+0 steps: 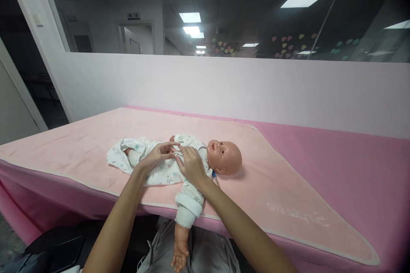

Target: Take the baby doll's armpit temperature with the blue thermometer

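Observation:
A baby doll [226,156] lies on its back with its head to the right, dressed in a white printed baby outfit [166,175]. My left hand [161,153] is over the doll's belly, thumb and fingers pinching the front of the outfit. Close beside it, my right hand [191,163] bends over the chest, its fingertips closed on the same cloth. What exactly lies between the fingertips is small and partly hidden. The doll's near arm [181,243] hangs over the table edge, its sleeve [189,200] rolled back. A bit of blue shows by the neck.
A light pink mat [256,183] covers much of the table, over a darker pink cloth [320,153]. Behind rises a white wall [224,85] with a wide window [230,17] above. A dark chair or bag [60,243] stands at the lower left, below the table edge.

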Motion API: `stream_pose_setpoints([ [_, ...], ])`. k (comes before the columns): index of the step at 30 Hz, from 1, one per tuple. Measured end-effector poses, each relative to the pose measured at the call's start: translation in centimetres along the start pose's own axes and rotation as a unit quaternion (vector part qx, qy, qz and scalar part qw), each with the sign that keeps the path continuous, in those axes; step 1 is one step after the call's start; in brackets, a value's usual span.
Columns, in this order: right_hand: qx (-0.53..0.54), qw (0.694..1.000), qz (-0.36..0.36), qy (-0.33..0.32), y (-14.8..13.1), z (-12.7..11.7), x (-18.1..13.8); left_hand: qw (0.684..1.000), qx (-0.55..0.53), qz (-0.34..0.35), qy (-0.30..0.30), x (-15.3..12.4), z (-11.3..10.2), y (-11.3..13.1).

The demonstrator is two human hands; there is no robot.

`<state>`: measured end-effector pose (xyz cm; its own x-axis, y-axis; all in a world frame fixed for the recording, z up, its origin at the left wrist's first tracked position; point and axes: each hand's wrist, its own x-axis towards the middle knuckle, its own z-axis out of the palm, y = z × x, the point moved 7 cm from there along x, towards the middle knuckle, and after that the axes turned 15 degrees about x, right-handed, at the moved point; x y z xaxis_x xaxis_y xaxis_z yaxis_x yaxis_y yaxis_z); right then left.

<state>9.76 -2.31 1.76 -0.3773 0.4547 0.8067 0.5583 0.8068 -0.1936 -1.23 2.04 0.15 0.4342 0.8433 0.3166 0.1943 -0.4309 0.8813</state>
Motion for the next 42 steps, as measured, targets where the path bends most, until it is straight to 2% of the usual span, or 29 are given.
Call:
stream_pose_setpoints([
  [6,-0.033,0.999,0.017,-0.019,0.3,0.1,0.0,1.0,0.001,-0.011,0.004,-0.1,0.0,-0.3],
  [14,-0.009,1.0,0.019,-0.001,0.4,-0.3,-0.2,1.0,-0.013,0.009,0.011,-0.2,0.0,0.1],
  [21,0.0,1.0,0.022,-0.003,0.5,-0.1,-0.2,0.998,0.044,0.011,0.04,-0.3,0.0,0.0],
  [31,0.017,1.0,-0.017,-0.014,-0.1,-0.3,-0.2,0.992,0.1,0.008,0.073,-0.1,-0.5,-0.4],
  [34,0.018,1.0,-0.011,-0.003,0.0,-0.6,-0.2,0.984,0.139,0.002,0.111,-1.4,-1.1,-0.5],
  [39,0.031,0.999,-0.005,0.008,0.0,-0.9,-0.2,0.933,0.254,-0.021,0.253,-5.5,-3.1,-1.5],
  [42,0.038,0.999,-0.004,0.009,0.0,-0.9,-0.2,0.917,0.296,-0.005,0.266,-6.8,-3.2,-1.8],
])
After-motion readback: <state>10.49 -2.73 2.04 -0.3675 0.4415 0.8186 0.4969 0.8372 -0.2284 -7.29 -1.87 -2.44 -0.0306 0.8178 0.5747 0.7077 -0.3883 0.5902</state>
